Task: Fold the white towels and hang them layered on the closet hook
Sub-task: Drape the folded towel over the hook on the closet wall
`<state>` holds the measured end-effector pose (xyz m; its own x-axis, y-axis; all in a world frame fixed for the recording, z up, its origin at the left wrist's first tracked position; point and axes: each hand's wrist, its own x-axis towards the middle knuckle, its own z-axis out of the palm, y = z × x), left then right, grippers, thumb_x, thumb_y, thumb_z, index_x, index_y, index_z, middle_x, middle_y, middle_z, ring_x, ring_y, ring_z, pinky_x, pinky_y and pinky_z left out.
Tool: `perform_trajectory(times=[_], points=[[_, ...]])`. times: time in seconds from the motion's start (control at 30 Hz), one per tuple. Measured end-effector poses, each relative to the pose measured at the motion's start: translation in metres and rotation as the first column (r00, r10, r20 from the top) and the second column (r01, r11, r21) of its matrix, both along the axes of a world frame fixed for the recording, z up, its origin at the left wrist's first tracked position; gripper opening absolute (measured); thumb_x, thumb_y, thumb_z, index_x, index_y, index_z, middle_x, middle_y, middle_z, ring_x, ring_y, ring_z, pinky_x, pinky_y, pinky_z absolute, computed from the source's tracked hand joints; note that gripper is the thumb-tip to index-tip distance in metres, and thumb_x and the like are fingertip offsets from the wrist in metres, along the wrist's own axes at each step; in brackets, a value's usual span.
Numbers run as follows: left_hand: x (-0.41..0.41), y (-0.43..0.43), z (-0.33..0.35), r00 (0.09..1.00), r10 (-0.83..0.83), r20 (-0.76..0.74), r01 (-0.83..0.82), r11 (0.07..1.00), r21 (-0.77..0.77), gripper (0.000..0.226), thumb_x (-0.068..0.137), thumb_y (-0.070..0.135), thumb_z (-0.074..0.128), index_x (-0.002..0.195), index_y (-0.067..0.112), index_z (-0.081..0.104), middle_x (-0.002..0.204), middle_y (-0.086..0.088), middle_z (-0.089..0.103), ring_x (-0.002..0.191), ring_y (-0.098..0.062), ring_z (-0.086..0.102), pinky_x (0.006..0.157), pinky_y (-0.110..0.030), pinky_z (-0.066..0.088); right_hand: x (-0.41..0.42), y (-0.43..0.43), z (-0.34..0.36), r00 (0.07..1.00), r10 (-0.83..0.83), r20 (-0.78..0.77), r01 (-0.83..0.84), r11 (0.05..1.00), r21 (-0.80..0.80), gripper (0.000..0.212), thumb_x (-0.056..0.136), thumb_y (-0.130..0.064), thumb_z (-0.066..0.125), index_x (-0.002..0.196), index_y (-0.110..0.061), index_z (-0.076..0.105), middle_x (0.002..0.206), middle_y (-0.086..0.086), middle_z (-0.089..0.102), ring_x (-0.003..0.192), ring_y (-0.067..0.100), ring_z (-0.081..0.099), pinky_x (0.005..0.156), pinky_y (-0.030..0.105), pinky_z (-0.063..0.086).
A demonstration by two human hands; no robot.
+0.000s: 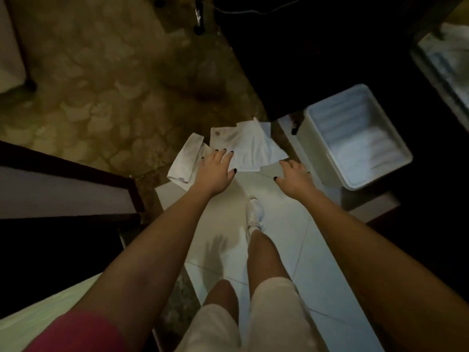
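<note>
While both bare arms reach down, the left hand hangs with fingers spread over two crumpled white cloth towels lying at the far edge of the pale tiled floor, where the patterned brown carpet begins. Over by the larger towel's right corner, the right hand is loosely splayed, gripping nothing; whether either hand touches cloth, I cannot tell. A white rectangular plastic bin stands just to the right.

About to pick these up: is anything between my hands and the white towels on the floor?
Nothing visible. Left hand and right hand reach open toward the white towels; the white bin stands aside, right.
</note>
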<state>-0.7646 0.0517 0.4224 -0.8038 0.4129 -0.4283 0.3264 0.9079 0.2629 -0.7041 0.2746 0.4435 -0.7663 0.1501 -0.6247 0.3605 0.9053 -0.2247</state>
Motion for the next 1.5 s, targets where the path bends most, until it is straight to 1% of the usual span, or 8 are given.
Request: perform_trajectory(times=[0.23,0.5,0.73,0.83,1.0,1.2,1.3,1.5], points=[[-0.091,0.039,-0.213,0.994,-0.087,0.068,0.085,0.996,0.024,0.055,0.101,0.038,0.044,0.151,0.017,0.029,0.157,-0.008,0.028,0.144,-0.029,0.024,0.113,-0.048,0.028,-0.096,0.037,-0.219,0.998,0.057,-0.003,-0.057,0.998,-0.029,0.057,0.100,-0.030,0.050,0.151,-0.012,0.030,0.153,0.017,0.032,0.138,0.038,0.030,0.111,0.046,0.032],[-0.115,0.065,-0.459,0.971,-0.084,0.222,0.064,0.993,0.097,0.052,0.100,0.035,0.050,0.148,0.016,0.038,0.148,-0.011,0.038,0.133,-0.029,0.037,0.105,-0.041,0.038,-0.122,0.063,-0.460,0.997,-0.012,0.070,0.020,0.993,-0.116,0.051,0.100,-0.026,0.052,0.149,-0.015,0.038,0.150,0.015,0.039,0.134,0.036,0.037,0.109,0.048,0.035],[-0.137,0.091,-0.574,0.991,-0.060,0.116,0.037,0.980,0.193,0.051,0.094,0.036,0.060,0.139,0.017,0.047,0.142,-0.010,0.041,0.126,-0.028,0.041,0.102,-0.041,0.041,-0.150,0.073,-0.574,0.985,0.115,-0.126,-0.123,0.991,-0.056,0.052,0.094,-0.021,0.063,0.141,-0.005,0.048,0.139,0.020,0.047,0.128,0.039,0.042,0.097,0.050,0.041],[-0.145,0.094,-0.605,0.997,-0.041,0.064,0.026,0.973,0.230,0.049,0.083,0.030,0.074,0.124,0.012,0.056,0.133,-0.010,0.045,0.118,-0.031,0.042,0.098,-0.039,0.041,-0.156,0.080,-0.606,0.961,0.186,-0.204,-0.170,0.981,0.096,0.041,0.092,-0.023,0.065,0.127,-0.006,0.057,0.128,0.021,0.050,0.117,0.041,0.045,0.088,0.050,0.040],[-0.156,0.091,-0.611,0.997,-0.045,0.067,0.023,0.956,0.292,0.027,0.084,0.022,0.073,0.101,0.003,0.065,0.117,-0.014,0.051,0.107,-0.032,0.045,0.091,-0.036,0.041,-0.152,0.080,-0.617,0.911,0.238,-0.336,-0.228,0.971,0.070,0.015,0.092,-0.008,0.062,0.096,0.006,0.064,0.095,0.027,0.059,0.098,0.043,0.051,0.078,0.050,0.038],[-0.155,0.087,-0.534,0.995,-0.013,0.101,-0.024,0.937,0.349,0.022,0.082,0.017,0.076,0.092,-0.003,0.071,0.109,-0.018,0.058,0.099,-0.036,0.054,0.088,-0.038,0.045,-0.139,0.063,-0.552,0.945,-0.087,-0.315,0.025,0.980,-0.195,0.022,0.097,-0.005,0.053,0.076,-0.006,0.049,0.084,0.025,0.053,0.088,0.036,0.049,0.071,0.045,0.037],[-0.151,0.081,-0.463,0.986,0.034,0.166,-0.097,0.916,0.389,0.023,0.080,0.015,0.078,0.089,-0.006,0.072,0.103,-0.023,0.063,0.093,-0.038,0.059,0.089,-0.042,0.046,-0.131,0.060,-0.484,0.960,-0.128,-0.250,0.074,0.974,-0.215,0.022,0.101,-0.016,0.050,0.081,-0.008,0.043,0.078,0.016,0.047,0.073,0.029,0.048,0.065,0.040,0.037],[-0.121,0.084,-0.283,0.960,0.147,0.238,-0.240,0.870,0.431,0.022,0.088,0.019,0.070,0.091,-0.002,0.066,0.092,-0.017,0.066,0.086,-0.029,0.060,0.077,-0.040,0.047,-0.096,0.059,-0.319,0.918,-0.154,-0.366,0.101,0.982,-0.161,0.008,0.101,-0.016,0.045,0.096,-0.013,0.040,0.079,0.008,0.052,0.066,0.024,0.051,0.061,0.033,0.038]])
